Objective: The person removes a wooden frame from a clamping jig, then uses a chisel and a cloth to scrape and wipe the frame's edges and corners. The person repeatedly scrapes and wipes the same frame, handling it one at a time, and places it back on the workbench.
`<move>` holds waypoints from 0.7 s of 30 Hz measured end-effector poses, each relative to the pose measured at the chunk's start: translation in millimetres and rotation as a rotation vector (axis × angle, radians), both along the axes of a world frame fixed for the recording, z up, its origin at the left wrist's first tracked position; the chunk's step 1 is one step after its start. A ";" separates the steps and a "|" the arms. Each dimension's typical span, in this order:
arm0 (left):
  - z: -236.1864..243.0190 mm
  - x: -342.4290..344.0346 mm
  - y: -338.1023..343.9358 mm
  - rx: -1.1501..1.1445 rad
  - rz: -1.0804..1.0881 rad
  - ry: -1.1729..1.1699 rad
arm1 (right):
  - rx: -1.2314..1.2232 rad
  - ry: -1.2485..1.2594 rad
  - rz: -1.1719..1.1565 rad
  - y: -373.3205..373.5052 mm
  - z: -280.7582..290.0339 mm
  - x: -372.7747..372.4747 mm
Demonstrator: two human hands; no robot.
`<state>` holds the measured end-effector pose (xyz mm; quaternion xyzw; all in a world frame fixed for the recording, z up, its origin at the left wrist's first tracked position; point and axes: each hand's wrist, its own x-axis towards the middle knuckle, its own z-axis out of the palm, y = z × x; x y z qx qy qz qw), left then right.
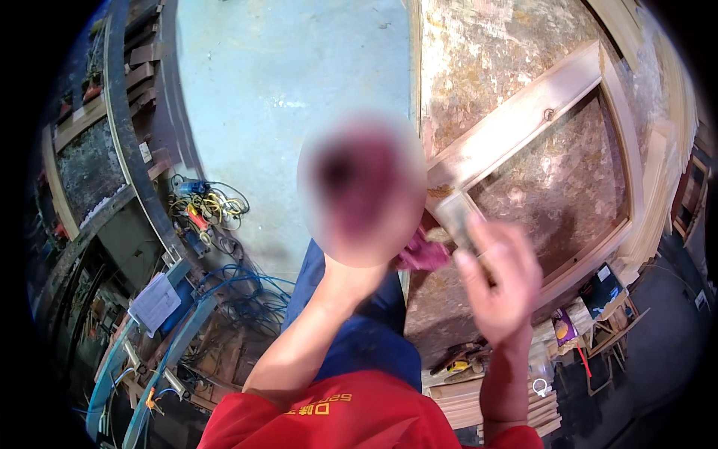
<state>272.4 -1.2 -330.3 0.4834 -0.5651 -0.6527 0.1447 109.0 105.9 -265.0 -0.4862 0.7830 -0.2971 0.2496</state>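
Note:
My left hand is raised in front of me, but a blurred oval patch hides its fingers. Dark red tones show inside that patch, and a crumpled maroon cloth sticks out beside it. Whether the hand grips the cloth cannot be made out. Over the worktable, my right hand is closed on a pale, flat rectangular block, smeared by motion. The block is at the near left corner of a wooden frame with a curved side, which lies on the table.
The frame rests on a worn, stained tabletop. Wood strips lie along its right edge, and more strips near me. Coiled cables and power tools and blue hoses lie on the left floor. A rack holds papers.

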 end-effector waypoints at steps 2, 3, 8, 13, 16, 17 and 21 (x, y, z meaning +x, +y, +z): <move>25.9 4.8 -2.6 -0.003 -0.246 -0.014 | -0.043 -0.084 0.201 2.9 9.7 7.7; 22.3 3.0 -2.6 -0.008 -0.158 -0.009 | -0.067 -0.087 0.202 7.7 6.1 7.0; -18.8 -9.9 -6.9 -0.082 0.059 -0.125 | -0.047 -0.021 0.170 9.5 -10.9 -58.4; -41.4 -19.8 13.8 -0.162 -0.027 -0.114 | 0.163 0.207 0.257 -8.7 6.8 -72.9; -51.6 -18.9 20.5 -0.170 0.019 -0.045 | 0.285 0.085 0.157 2.3 7.8 -47.6; -52.8 -17.3 21.0 -0.173 -0.005 -0.062 | 0.259 0.080 0.175 2.3 6.6 -43.7; -53.2 -13.1 16.5 -0.218 -0.073 -0.117 | 0.248 0.161 0.376 -4.9 2.7 -65.2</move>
